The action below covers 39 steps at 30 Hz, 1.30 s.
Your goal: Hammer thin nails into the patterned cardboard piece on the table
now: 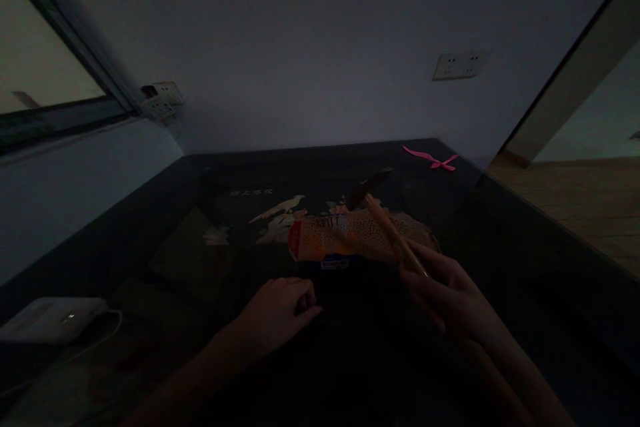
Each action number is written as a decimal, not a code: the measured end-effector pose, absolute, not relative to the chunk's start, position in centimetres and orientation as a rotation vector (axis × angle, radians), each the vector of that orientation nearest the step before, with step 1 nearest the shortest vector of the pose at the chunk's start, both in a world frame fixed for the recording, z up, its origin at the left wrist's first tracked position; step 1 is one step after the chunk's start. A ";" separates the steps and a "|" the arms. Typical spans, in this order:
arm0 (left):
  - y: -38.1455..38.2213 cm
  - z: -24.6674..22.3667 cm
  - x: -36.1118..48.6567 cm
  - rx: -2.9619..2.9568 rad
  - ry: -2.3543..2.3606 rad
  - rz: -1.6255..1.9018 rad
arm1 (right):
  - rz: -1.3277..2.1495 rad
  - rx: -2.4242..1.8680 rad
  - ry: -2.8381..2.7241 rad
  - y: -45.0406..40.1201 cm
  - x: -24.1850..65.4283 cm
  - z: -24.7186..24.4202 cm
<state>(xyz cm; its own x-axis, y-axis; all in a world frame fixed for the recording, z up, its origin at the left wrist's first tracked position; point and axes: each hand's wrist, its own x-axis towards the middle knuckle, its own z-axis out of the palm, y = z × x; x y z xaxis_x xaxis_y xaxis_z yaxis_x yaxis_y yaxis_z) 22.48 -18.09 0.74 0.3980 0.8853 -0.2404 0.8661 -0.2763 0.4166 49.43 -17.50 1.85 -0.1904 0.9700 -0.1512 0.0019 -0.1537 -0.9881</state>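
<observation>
My right hand [445, 283] grips the wooden handle of a hammer [393, 230]. The hammer's dark metal head points up and to the left, over a long, crinkled orange packet [350, 237]. This packet has a speckled print, a red left end and some lettering. It lies crosswise on the dark tabletop [360, 347]; whether the hammer touches it I cannot tell. On the near left side of the packet, my left hand [285, 310] is curled in a loose fist, apart from it, with nothing visible in the fingers. The scene is very dim.
A pink ribbon [435, 160] lies at the back right corner. At the left edge sits a white box-like device [55, 320] with a white cable [113, 327]. Pale bird-and-flower decoration [277, 213] marks the tabletop. A wall [300, 47] with sockets [457, 67] stands behind.
</observation>
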 end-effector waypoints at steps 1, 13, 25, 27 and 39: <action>-18.4 -0.2 22.4 2.167 1.549 -0.005 | 1.476 -1.209 -1.268 -17.6 49.4 1.8; -18.5 -1.1 22.9 2.209 1.936 -0.464 | 1.512 -1.185 -1.273 -18.0 49.8 1.2; -17.6 -0.4 19.7 2.126 1.557 0.237 | 1.509 -1.214 -1.238 -17.9 50.1 0.7; -17.1 0.2 19.7 2.073 1.459 0.391 | 1.525 -1.214 -1.228 -17.9 50.0 0.7; -14.8 2.2 20.3 1.651 1.173 0.834 | 1.518 -1.236 -1.170 -17.7 49.8 0.6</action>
